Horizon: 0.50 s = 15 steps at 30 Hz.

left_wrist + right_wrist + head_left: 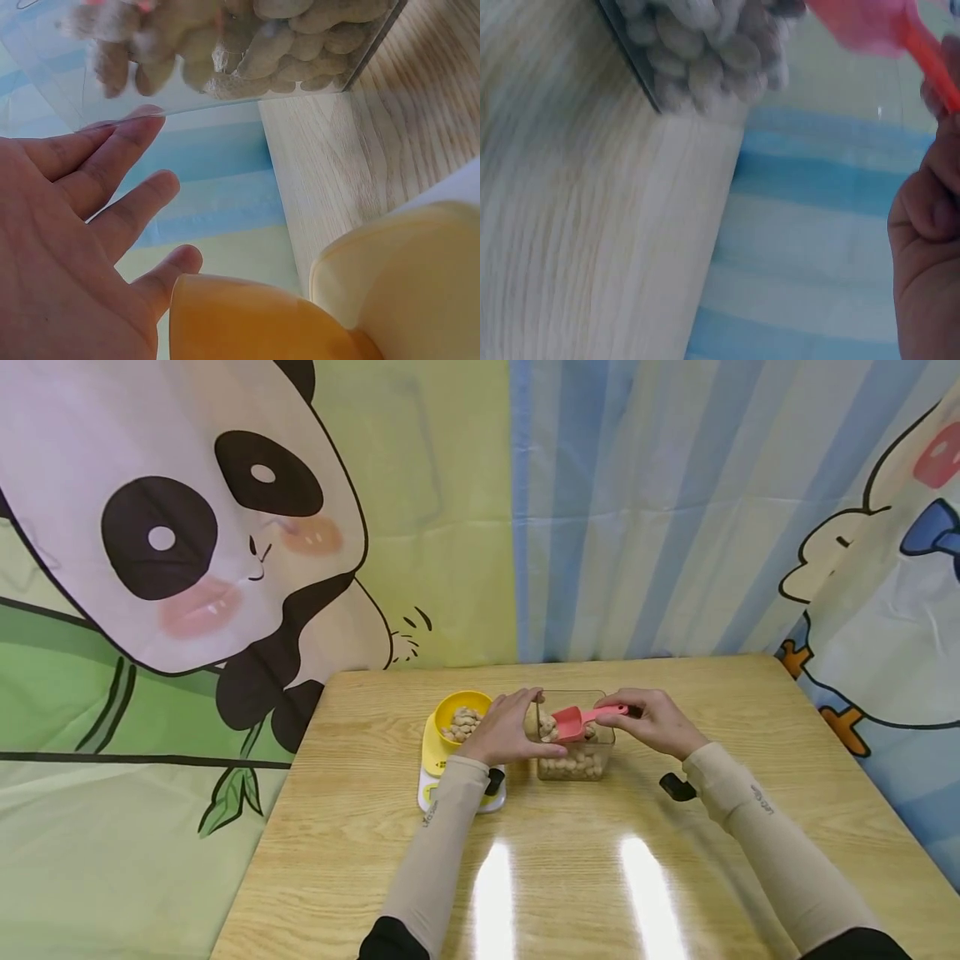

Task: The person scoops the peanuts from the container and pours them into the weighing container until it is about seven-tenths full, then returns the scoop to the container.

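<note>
In the head view a clear plastic container (576, 770) holds unshelled peanuts (570, 764). My left hand (504, 727) is at its left side, thumb by the near wall. In the left wrist view the left fingers (124, 214) are fairly straight, two touching the clear wall and the others spread apart. My right hand (660, 720) grips the handle of a pink scoop (572, 724), which is over the container's opening, with peanuts beside its mouth. Part of the scoop (870, 22) shows in the right wrist view, its handle between the curled fingers.
Left of the container, a yellow bowl (448, 703) of peanuts rests on a yellow-and-white kitchen scale (432, 760), partly covered by my left hand and wrist. The wooden table (375, 860) ends at a curtain (450, 568) printed with cartoon animals.
</note>
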Available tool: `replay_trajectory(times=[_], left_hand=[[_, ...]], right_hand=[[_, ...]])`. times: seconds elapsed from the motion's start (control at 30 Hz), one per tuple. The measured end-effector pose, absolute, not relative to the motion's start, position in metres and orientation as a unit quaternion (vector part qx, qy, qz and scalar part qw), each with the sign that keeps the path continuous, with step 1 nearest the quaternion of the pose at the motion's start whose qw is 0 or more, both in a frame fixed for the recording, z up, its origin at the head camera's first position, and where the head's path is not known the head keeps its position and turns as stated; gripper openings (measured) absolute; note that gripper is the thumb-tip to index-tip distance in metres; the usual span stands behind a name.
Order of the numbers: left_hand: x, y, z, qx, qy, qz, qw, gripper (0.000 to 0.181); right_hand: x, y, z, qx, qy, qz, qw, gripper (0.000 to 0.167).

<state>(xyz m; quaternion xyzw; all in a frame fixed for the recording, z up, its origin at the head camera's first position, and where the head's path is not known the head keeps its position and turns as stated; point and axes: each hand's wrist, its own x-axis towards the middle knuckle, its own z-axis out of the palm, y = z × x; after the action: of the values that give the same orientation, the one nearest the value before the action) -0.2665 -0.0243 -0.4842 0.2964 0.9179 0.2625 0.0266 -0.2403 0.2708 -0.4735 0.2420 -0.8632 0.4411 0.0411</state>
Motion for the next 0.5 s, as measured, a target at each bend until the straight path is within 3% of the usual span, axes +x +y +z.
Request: replay_trajectory(times=[0.3, 0.5], left_hand=[[-0.266, -0.026, -0.484, 0.291, 0.918, 0.266, 0.029, 0.118], [-0.266, -0.026, -0.484, 0.288, 0.919, 0.268, 0.034, 0.118]], right_hand=[[-0.239, 0.26, -0.479, 0.236, -0.867, 0.431, 0.081, 0.025], [-0.239, 0.264, -0.485, 0.209, -0.85, 0.481, 0.058, 0.025]])
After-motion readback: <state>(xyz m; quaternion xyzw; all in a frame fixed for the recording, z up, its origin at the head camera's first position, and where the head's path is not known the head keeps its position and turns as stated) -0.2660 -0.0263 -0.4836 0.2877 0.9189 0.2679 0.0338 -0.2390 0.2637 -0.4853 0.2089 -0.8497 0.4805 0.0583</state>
